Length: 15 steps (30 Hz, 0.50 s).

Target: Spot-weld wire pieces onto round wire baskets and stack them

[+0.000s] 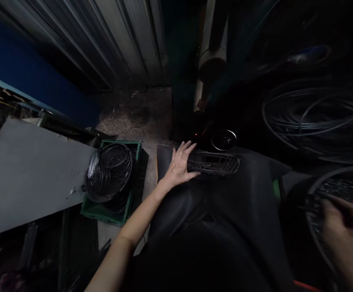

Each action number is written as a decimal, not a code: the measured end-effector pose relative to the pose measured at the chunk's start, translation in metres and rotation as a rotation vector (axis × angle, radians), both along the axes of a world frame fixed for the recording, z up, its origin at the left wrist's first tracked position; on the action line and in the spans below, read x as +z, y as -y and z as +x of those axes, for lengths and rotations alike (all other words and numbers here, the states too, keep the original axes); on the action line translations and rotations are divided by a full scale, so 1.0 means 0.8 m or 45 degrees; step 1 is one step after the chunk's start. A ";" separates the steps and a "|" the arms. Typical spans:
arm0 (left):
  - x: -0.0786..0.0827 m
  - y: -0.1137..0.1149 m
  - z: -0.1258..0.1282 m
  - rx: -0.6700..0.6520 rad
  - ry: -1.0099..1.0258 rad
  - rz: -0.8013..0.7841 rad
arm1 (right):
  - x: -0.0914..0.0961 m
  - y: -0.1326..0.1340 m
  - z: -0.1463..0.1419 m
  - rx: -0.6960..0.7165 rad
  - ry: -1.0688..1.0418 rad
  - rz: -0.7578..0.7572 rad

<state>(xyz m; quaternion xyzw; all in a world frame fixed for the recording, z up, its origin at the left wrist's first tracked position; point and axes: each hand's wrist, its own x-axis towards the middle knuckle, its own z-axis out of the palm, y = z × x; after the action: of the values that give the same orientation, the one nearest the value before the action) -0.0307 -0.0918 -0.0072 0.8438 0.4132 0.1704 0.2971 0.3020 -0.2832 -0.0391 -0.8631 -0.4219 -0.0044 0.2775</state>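
Observation:
An oblong frame of thin metal wire (221, 163) lies across the dark apron (240, 198) on my lap. My left hand (179, 164) grips its left end, thumb on the near side and fingers spread along the far side. Off to the right, my right hand (346, 231) is at a round tub (314, 235) that holds a heap of small dark metal pieces (343, 188). The right hand is smeared by motion, with thumb and fingers curled together. What they hold, if anything, I cannot make out.
A green crate (118, 219) at left carries coiled wire (111, 172), beside a grey panel (33, 174). Beyond my lap are a small metal ring (224, 140) and a hanging pipe-like machine part (212, 56). A large wire coil (313, 121) is at right.

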 end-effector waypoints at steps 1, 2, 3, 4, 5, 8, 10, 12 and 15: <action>0.002 0.001 0.000 0.010 -0.049 0.020 | -0.001 -0.008 -0.021 0.037 -0.083 0.008; 0.003 0.002 0.001 0.000 -0.103 0.047 | -0.005 -0.016 -0.040 0.109 -0.166 -0.001; 0.004 0.003 0.005 -0.020 -0.154 0.075 | -0.010 -0.024 -0.056 0.157 -0.235 -0.003; 0.005 0.003 0.009 -0.043 -0.195 0.104 | -0.016 -0.030 -0.066 0.195 -0.294 -0.007; 0.005 0.002 0.013 -0.074 -0.224 0.130 | -0.022 -0.035 -0.073 0.222 -0.351 -0.018; 0.005 -0.001 0.023 -0.186 -0.255 0.173 | -0.021 -0.042 -0.079 0.227 -0.531 -0.070; 0.004 -0.003 0.027 -0.236 -0.266 0.201 | -0.005 -0.049 -0.086 0.179 -0.675 -0.087; 0.002 -0.005 0.030 -0.224 -0.288 0.240 | 0.019 -0.062 -0.102 0.116 -0.837 -0.050; 0.002 -0.008 0.033 -0.225 -0.306 0.293 | 0.050 -0.095 -0.134 0.128 -1.114 0.034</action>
<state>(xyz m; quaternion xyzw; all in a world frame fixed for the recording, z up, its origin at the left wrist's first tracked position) -0.0042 -0.0851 -0.0056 0.9195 0.3477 0.0879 0.1610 0.1945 -0.2073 0.0009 -0.7583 -0.3061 0.3697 0.4411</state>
